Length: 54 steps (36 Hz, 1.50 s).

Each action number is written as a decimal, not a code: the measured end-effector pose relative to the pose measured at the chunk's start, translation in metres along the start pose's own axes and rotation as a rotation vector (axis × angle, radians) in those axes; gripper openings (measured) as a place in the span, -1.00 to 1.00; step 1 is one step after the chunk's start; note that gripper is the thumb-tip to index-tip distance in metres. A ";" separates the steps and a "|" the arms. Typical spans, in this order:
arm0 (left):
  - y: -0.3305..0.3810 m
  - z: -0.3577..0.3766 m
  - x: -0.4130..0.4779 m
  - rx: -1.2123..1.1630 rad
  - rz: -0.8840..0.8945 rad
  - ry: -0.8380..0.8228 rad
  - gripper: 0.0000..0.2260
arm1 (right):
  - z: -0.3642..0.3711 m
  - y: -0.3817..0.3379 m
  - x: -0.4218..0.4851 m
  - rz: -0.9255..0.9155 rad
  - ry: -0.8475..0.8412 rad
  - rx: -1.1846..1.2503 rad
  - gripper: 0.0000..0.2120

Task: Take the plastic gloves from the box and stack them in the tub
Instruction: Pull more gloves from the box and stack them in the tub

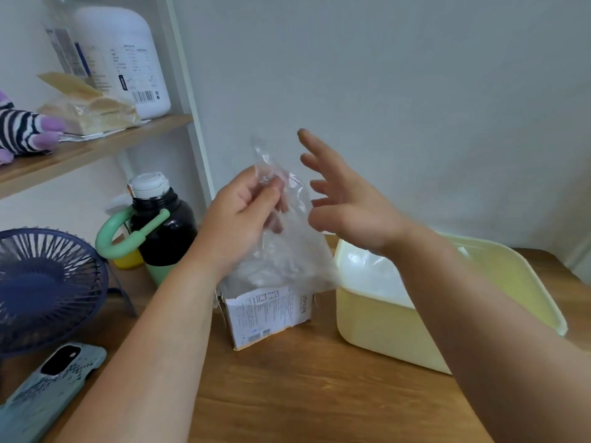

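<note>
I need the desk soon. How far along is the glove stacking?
Some gloves already lie in the yellow tub. The left hand pinches a glove above the box; the right hand is open beside it. More clear plastic fills the box, so more remain.

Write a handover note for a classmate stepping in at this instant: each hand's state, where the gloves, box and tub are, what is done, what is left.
Left hand pinches a clear glove, held above the open box.
Right hand is open, its fingers spread beside the glove, holding nothing.
The box stands on the wooden table, with the yellow tub to its right.
Done: a pile of clear plastic, seemingly gloves, lies in the tub.
Left: lay this glove in the tub, then take the remaining gloves showing at the box's top.
</note>
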<state>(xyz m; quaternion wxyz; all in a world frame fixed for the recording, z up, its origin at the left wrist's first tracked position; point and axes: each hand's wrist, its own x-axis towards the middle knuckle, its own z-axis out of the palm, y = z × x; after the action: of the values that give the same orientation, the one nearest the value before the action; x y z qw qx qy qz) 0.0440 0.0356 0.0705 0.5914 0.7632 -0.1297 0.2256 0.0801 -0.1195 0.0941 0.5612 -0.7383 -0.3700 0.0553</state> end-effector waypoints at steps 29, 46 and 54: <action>-0.009 0.090 0.025 -0.729 -0.384 0.564 -0.89 | -0.065 0.018 -0.062 0.552 0.401 0.065 -0.47; -0.001 0.110 0.012 -1.004 -0.359 0.215 -0.80 | -0.062 0.029 -0.048 0.366 0.494 0.831 -0.86; 0.005 0.095 0.013 -0.996 -0.540 0.213 -0.39 | -0.083 0.040 -0.062 0.416 0.389 0.699 -0.82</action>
<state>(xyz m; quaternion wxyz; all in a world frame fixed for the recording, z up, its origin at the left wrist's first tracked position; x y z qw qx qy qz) 0.0711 -0.0566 0.0619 0.9259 0.3719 0.0395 0.0540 0.0959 -0.2269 0.0687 0.8130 -0.5596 -0.0603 0.1491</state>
